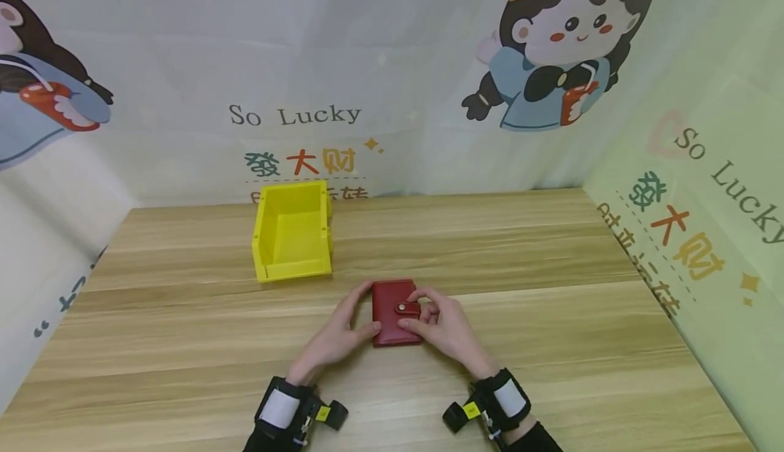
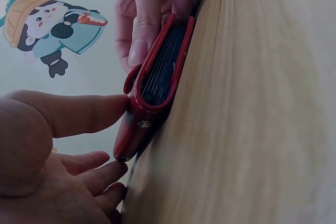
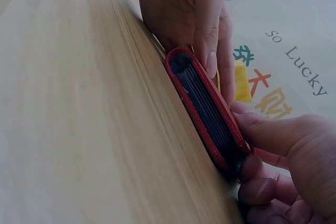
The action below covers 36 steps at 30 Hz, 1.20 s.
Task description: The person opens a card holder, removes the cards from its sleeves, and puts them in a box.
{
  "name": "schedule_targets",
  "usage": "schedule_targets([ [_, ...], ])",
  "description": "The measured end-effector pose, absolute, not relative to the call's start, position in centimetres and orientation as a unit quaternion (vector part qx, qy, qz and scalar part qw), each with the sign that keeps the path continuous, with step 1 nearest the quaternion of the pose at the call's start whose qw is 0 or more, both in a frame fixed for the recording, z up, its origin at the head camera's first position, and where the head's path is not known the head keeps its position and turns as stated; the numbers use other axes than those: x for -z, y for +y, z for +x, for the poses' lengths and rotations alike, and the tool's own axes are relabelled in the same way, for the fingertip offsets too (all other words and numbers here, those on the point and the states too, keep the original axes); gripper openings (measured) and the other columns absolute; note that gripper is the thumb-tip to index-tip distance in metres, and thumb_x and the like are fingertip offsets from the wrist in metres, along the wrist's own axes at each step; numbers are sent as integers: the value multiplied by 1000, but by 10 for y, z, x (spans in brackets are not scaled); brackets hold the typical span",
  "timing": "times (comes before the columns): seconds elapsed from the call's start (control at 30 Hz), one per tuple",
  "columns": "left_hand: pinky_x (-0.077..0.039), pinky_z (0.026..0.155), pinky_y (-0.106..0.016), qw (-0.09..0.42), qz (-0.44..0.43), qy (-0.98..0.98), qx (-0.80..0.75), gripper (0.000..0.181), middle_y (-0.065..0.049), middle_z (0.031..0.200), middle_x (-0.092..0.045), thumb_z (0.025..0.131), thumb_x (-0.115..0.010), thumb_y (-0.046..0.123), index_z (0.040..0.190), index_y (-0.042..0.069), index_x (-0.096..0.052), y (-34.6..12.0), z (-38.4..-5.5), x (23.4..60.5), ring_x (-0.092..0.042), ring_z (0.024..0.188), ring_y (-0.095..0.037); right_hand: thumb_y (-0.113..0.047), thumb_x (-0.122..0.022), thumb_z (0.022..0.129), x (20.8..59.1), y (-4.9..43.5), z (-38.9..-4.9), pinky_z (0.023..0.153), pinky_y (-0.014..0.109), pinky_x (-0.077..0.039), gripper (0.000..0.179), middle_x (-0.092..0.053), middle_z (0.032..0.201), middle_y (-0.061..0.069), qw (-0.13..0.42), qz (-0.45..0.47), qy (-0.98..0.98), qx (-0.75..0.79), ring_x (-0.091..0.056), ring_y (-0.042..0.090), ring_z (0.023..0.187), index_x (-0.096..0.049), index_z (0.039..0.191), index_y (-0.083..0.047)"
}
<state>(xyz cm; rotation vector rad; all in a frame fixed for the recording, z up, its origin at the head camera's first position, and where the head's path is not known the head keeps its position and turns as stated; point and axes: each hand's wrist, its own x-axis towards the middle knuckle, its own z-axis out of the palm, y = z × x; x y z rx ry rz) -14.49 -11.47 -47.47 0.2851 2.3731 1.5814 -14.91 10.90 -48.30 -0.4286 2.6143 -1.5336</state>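
A dark red card holder [image 1: 388,295] lies flat on the wooden table, a snap strap [image 1: 412,309] across its right side. Along its left edge rests my left hand [image 1: 335,335], thumb on the cover and fingers nearly straight beside the spine. My right hand [image 1: 448,326] has its fingers curled round the right edge by the strap, with the thumb and index finger on the cover. Seen end-on in the left wrist view, a stack of thin dark sleeves [image 2: 165,69] sits between the covers. The right wrist view shows the same sleeves [image 3: 202,106]; some right fingertips are blurred.
A yellow plastic bin [image 1: 292,268] stands at the back left of the wooden table [image 1: 520,254], beyond my left hand. Printed cloth [image 1: 416,98] hangs behind the table and along both sides. Each wrist wears a strapped camera.
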Motion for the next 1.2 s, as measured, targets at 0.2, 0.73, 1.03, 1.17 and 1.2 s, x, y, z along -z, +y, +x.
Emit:
schedule_targets([
  [0.2,-13,122,-63,136,96,824,-542,75,-22,164,-27,92,-67,10,157,5,-29,-114,-144,473,-19,154,-43,-25,-84,82,486,104,-146,54,18,-35,36,-51,61,-5,9,-116,860,497,-43,0,54,-65,107,-8],
  [0.73,-17,121,-64,120,124,842,-511,75,-20,162,-32,89,-72,13,155,7,-35,-114,-143,473,-24,151,-44,-35,-88,74,494,95,-141,51,16,-23,42,-38,58,-11,-147,-141,896,395,-30,-2,54,-53,79,-14],
  [1.03,-21,119,-66,106,162,848,-494,66,-17,157,-39,89,-73,13,149,10,-46,-113,-145,475,-30,147,-42,-47,-84,76,496,96,-141,53,15,-23,46,-44,57,-11,-189,-149,923,299,-35,0,56,-50,67,-18],
  [1.17,-22,118,-67,108,164,848,-492,67,-17,157,-39,89,-74,14,149,10,-46,-114,-145,475,-31,147,-42,-46,-82,78,496,95,-141,60,18,-27,46,-44,57,-9,-200,-166,921,289,-35,2,57,-49,65,-18],
  [1.2,-21,118,-67,110,164,847,-493,67,-17,157,-39,89,-74,14,149,10,-46,-114,-145,475,-30,147,-42,-45,-82,79,495,95,-141,61,19,-28,46,-44,57,-9,-198,-169,920,292,-35,3,57,-48,65,-17],
])
